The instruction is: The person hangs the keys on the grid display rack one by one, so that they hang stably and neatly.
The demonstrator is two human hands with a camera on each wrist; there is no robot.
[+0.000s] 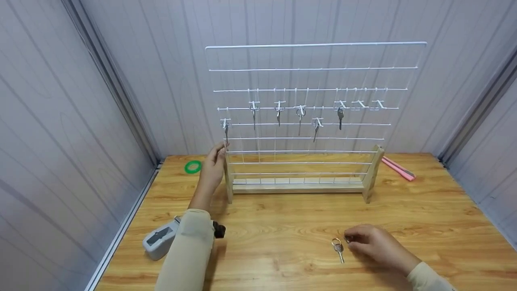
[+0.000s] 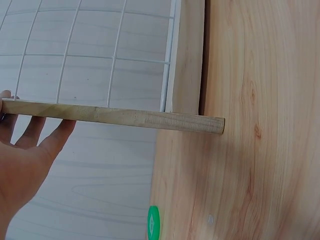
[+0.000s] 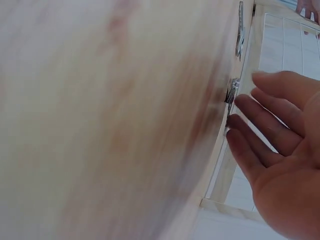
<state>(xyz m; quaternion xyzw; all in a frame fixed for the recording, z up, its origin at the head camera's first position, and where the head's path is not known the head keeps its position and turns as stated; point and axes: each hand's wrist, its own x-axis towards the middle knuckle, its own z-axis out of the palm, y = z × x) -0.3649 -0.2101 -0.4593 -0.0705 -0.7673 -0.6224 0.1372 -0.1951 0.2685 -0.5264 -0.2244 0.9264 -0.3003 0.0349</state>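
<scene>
A white wire grid rack stands upright in a wooden base. My left hand grips its left wooden side post, with fingertips against the outer face and a digit showing past the far edge. Several keys hang from hooks on the grid, one being the key right of centre. On the table a key on a ring lies beside my right hand. Another key is at that hand's fingertips, partly hidden in the head view. In the right wrist view thumb and fingers stand apart.
Behind the left forearm a grey case with a dark window is partly covered by the sleeve. A green ring lies left of the rack, a pink and grey tool to its right. Panelled walls enclose the table.
</scene>
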